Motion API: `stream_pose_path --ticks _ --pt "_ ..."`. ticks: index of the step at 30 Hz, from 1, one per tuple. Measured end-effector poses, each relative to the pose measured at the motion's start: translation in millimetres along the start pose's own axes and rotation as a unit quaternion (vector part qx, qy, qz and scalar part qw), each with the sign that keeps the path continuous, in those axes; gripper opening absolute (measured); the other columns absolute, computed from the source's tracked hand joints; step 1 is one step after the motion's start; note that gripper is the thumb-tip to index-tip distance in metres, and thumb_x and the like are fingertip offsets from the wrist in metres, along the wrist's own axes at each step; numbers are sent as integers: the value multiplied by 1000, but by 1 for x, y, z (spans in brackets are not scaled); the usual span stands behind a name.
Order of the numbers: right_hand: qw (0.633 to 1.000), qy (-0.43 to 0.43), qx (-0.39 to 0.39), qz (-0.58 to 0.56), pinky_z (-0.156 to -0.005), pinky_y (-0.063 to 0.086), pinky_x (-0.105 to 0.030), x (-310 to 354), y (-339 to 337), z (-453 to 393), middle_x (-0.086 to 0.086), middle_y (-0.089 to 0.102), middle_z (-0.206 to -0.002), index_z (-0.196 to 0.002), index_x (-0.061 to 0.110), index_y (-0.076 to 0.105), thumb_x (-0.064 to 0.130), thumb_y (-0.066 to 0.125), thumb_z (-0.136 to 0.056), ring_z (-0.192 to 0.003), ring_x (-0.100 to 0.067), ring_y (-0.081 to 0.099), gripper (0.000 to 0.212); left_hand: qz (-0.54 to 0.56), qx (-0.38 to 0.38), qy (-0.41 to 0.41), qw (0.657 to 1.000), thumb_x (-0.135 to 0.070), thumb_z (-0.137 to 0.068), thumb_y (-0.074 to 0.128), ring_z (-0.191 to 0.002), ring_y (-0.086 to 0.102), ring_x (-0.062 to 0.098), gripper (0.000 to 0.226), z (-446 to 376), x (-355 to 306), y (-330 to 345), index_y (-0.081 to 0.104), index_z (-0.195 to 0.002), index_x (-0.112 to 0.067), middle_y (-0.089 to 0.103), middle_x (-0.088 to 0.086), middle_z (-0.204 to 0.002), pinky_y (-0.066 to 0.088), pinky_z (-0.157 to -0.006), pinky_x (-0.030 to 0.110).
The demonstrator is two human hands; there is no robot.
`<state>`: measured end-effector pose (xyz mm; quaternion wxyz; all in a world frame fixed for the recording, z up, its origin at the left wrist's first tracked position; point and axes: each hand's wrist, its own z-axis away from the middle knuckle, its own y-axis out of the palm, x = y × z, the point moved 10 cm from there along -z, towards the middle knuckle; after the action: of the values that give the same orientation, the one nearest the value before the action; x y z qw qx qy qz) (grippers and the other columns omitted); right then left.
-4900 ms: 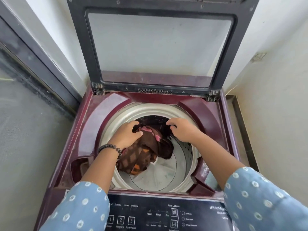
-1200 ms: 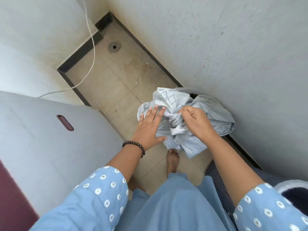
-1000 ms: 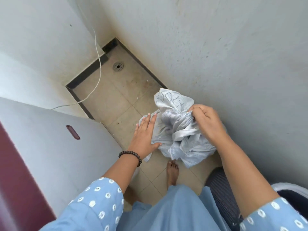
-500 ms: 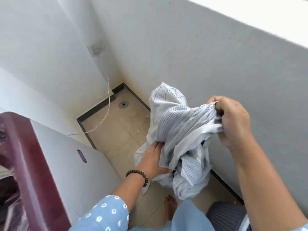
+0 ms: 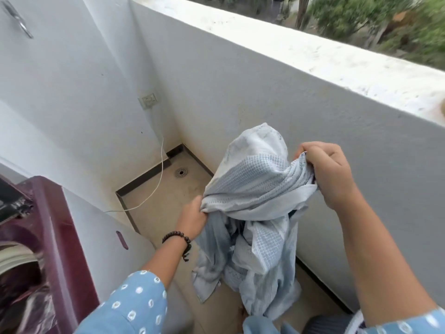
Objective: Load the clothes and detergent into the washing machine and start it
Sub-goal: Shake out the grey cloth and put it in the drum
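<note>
A bundle of pale blue-white patterned clothes [image 5: 255, 213] hangs in the air above the tiled floor, right of the washing machine. My left hand [image 5: 192, 219] grips its lower left fold. My right hand [image 5: 328, 173] grips its upper right edge, held higher. The maroon top-loading washing machine [image 5: 53, 227] stands at the left edge with its tub opening [image 5: 16, 263] partly in view and dark cloth inside.
A low white parapet wall [image 5: 313, 97] runs along the right. A white cable [image 5: 154, 189] trails from a wall socket [image 5: 148, 100] to the floor. A floor drain [image 5: 181, 172] sits in the far corner. A dark striped basket rim [image 5: 330, 324] shows at bottom right.
Both hands have lifted the pale bundle up from the basket and the view has swung up and left, bringing the washing machine's top into sight. My left hand now grips the cloth.
</note>
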<state>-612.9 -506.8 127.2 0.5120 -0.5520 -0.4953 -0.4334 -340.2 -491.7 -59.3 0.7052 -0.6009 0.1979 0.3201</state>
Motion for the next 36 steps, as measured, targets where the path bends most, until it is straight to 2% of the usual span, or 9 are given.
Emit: stream_pose_path --ticks 3,5,9,12,14,18,24,32,36 --pt "943 32 80 323 -53 38 -30 -21 6 -7 2 55 -62 -74 2 53 14 44 -86 -58 -14 49 19 93 -64 10 994 -27 -86 56 -76 58 23 20 -7 -29 -52 61 -81 -9 65 10 -82 49 -70 40" --pt "876 32 129 464 -82 47 -36 -25 14 -5 -8 66 -108 -107 12 59 12 48 -89 -99 -27 59 21 102 -80 42 991 -26 -84 58 -69 52 19 21 -7 -63 -80 58 -73 -8 63 10 -73 44 -63 35" --pt "932 -27 199 303 -104 25 -22 10 64 17 7 35 -150 -152 33 15 33 74 -79 -139 -11 30 94 -63 -19 182 981 -18 -82 64 -65 48 19 22 15 -160 -86 48 -67 -16 54 1 -66 32 -57 30" --pt "931 -10 229 284 -98 39 -28 -10 102 28 11 51 -133 -150 35 9 39 83 -65 -123 -13 48 113 -91 35 243 965 -11 -75 69 -68 55 11 24 42 -202 -69 51 -80 -26 57 -9 -72 35 -57 20" --pt "952 14 188 240 -73 45 -16 -24 98 21 15 62 -97 -132 27 43 24 81 -70 -91 -10 60 73 -29 78 243 966 -9 -72 73 -65 54 6 31 53 -201 -72 55 -92 -25 60 -6 -75 39 -59 23" --pt "968 1 169 186 -62 48 -40 -24 92 21 -9 68 -76 -85 16 67 5 69 -78 -65 -13 56 13 87 143 205 964 -13 -75 73 -92 62 14 56 68 -169 -85 49 -123 -30 62 0 -104 50 -79 26" --pt "979 -49 183 72 -76 54 -43 30 108 41 -10 74 -89 -87 25 72 -4 63 -86 -85 -31 68 31 22 165 97 981 -13 -70 80 -121 48 11 83 69 -61 -52 38 -140 -30 49 -8 -132 45 -101 32" --pt "973 -74 188 -112 -66 55 -26 86 82 61 5 73 -76 -74 26 75 5 60 -76 -73 -13 69 26 10 160 27 987 -18 -93 61 -114 59 27 31 76 16 -1 61 -123 -11 64 8 -123 48 -98 42" --pt "989 -65 125 -52 -70 54 -26 78 52 66 8 74 -82 -84 22 73 -4 64 -77 -81 -12 70 28 17 83 8 996 -33 -97 44 -105 62 25 31 72 31 -30 63 -115 -18 67 5 -115 49 -93 45"
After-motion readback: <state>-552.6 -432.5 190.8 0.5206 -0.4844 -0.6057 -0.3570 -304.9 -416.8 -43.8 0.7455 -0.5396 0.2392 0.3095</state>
